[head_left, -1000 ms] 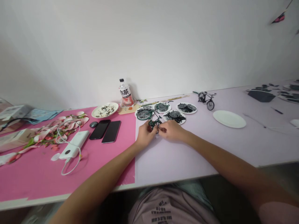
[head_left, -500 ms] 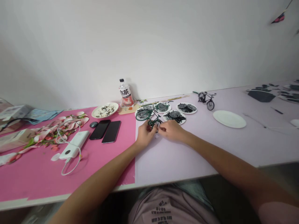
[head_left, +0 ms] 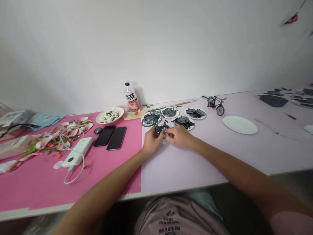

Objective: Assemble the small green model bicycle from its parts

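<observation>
A small green model bicycle (head_left: 149,120) is held just over the pale part of the table, its larger wheel toward the upper left. My left hand (head_left: 152,141) pinches its lower part between thumb and fingers. From the right, my right hand (head_left: 179,135) has its fingertips closed together at the bicycle's near end, almost touching my left thumb. Whatever small part lies between those fingertips is too small to make out. Behind the hands stand white plates with dark wheels (head_left: 182,120), green parts (head_left: 169,112) and black parts (head_left: 195,113).
A finished-looking black model bicycle (head_left: 216,105) stands at the back right, near a bare white plate (head_left: 240,125). Toward the left are two phones (head_left: 116,138), a white power bank (head_left: 77,152) with a cable, petals (head_left: 70,130), a bottle (head_left: 132,99) and a plate of bits (head_left: 110,116).
</observation>
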`<state>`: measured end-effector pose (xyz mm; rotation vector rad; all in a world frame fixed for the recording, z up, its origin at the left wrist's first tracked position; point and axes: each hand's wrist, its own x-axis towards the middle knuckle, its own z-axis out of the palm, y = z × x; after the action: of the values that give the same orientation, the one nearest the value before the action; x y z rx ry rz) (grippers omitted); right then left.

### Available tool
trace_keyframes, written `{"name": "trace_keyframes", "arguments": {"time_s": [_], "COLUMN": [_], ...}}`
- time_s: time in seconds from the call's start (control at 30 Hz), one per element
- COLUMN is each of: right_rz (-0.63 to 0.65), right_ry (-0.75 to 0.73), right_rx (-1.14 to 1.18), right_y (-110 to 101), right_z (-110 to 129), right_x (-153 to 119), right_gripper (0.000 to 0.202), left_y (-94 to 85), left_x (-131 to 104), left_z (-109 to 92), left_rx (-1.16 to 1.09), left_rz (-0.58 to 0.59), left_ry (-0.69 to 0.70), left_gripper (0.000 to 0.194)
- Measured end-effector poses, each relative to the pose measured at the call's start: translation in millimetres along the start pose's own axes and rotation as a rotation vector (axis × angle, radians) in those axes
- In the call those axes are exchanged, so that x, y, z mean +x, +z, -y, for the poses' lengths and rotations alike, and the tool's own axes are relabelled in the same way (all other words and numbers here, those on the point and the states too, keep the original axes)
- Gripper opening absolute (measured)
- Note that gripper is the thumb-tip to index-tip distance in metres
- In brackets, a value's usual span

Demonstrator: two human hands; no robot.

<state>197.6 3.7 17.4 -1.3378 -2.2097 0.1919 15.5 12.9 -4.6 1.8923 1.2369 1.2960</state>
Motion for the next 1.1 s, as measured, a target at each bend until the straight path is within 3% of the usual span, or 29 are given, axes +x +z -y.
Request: {"name": "trace_keyframes", "arguments": {"time_s": [0.13,0.33,0.7,1.1], "right_rz": [-0.024,-0.058,-0.029,-0.025], "right_ry": [0.007,0.018,0.043,0.027], "right_rx": [0.005,-0.001,0.021,0.038], "right_y": [0.3,-2.0,-2.7,-2.3], "right_z": [1.5,4.4,3.7,4.3], "right_x": [-0.5,0.1,0.1,-1.1], "right_gripper": [0.037,0.029,0.039,0.033], "left_y": [-0.1,-0.6,-0.5,-0.6], "left_x": [-0.1,-0.2,-0.1,-0.8], "left_z": [-1.1,-2.8,-3.0,-4.0], "left_rx": [-0.009,-0.033,-0.043,-0.031], "left_rz": [-0.001,0.001,0.015,0.016], "left_ry": [-0.007,-0.024,-0.025,-0.015], "left_gripper": [0.026,0.029,0.027,0.026]}}
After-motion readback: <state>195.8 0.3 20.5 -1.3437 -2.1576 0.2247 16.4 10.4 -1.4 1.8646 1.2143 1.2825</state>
